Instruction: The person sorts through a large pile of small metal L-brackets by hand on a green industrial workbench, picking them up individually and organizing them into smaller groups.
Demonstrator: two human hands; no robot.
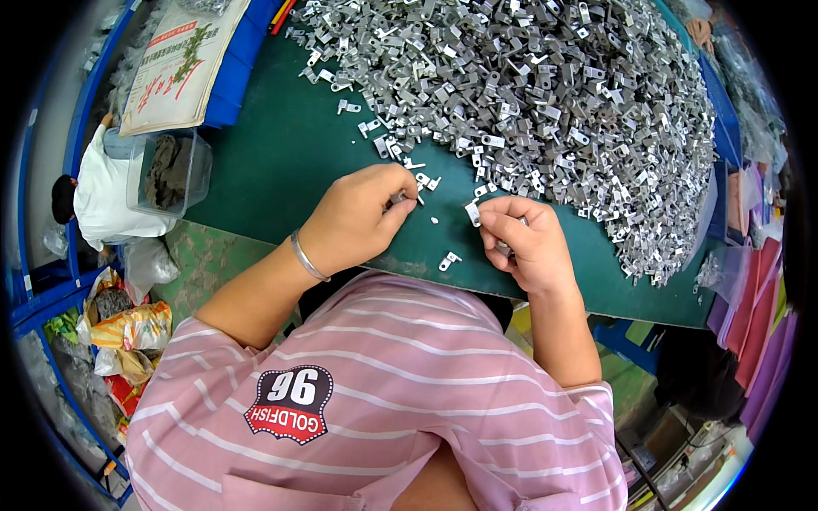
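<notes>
My left hand (366, 209) is closed over the green tabletop, with a small metal bracket (397, 198) partly showing between thumb and fingers. My right hand (524, 243) pinches a silver metal bracket (473, 213) between thumb and forefinger. More metal (504, 249) shows under its curled fingers; how many pieces is hidden. Several loose brackets (426, 181) lie just beyond my left hand. A single bracket (449, 261) rests near the table's front edge, between my hands. Beyond them spreads a large heap of the same brackets (545, 94).
The green table (281, 145) carries a blue bin (234, 68) topped by a printed sack (170, 72) at left. Beside it stands a clear plastic box (196, 170) with dark cloth. Another person in a white shirt (111, 196) is at far left. Coloured fabric (754, 298) hangs at right.
</notes>
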